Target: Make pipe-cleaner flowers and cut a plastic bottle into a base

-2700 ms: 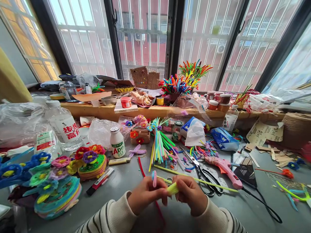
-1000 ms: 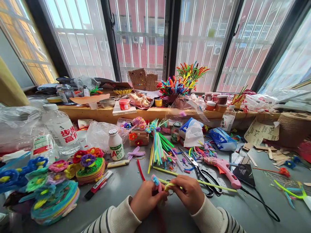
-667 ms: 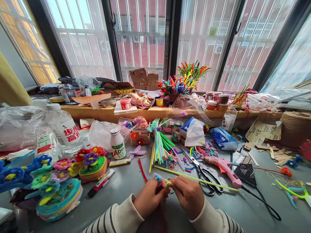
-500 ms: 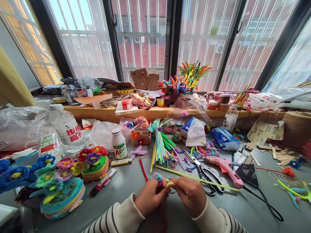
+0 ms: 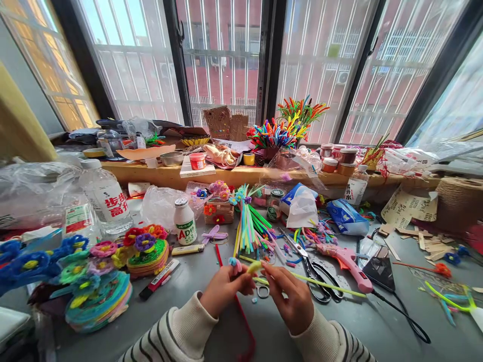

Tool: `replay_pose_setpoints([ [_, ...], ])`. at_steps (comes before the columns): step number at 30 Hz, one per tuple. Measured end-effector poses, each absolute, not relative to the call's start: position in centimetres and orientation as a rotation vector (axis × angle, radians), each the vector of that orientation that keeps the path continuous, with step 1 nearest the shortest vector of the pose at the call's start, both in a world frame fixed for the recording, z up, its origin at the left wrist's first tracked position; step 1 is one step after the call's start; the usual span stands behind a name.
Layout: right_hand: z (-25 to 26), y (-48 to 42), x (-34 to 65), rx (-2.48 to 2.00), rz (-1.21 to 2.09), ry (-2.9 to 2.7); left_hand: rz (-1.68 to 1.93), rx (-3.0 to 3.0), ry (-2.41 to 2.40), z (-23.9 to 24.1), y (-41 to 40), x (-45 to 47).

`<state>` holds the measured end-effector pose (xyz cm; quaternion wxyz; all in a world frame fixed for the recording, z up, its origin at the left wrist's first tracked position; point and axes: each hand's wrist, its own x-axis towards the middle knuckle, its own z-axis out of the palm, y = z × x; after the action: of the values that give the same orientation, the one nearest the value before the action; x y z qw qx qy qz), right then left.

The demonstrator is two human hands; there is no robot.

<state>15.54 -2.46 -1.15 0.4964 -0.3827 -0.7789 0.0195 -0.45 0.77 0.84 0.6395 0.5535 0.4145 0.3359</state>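
Yellow chenille stem point(image 5: 254, 267) spans from your left hand point(image 5: 223, 290) to your right hand point(image 5: 290, 299), its long axis rising slightly rightward; both hands pinch it, equally near, above the grey counter point(image 5: 273, 344).

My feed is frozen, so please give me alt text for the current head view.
A left hand and a right hand hold a yellow piece between them above a gray table, with a pink-and-blue piece at the left hand. Scissors and a glue gun lie to the right, a pipe-cleaner bundle ahead, and fuzzy flowers to the left.
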Motion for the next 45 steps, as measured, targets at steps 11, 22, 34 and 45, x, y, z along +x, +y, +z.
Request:
replay_pose_setpoints([
  [11, -1.7, -3.5, 14.9, -0.918, 0.32, -1.934, 1.35, 1.118, 1.39, 1.3, 6.7, -5.2],
  [22, -0.9, -1.1, 17.9, -1.187, 0.075, -1.898, 1.301, 1.875, 1.941, 1.5, 6.7, -5.9],
  [34, -2.3, -0.6, 18.1, -1.305, 0.002, -2.183, 1.439, 2.109, 1.497, 1.9, 4.8, -4.4],
  [45, -1.5, -0.8, 17.7, -1.105, -0.087, -2.164, 0.762, 1.942, 0.963, 1.5, 2.4, -1.4],
])
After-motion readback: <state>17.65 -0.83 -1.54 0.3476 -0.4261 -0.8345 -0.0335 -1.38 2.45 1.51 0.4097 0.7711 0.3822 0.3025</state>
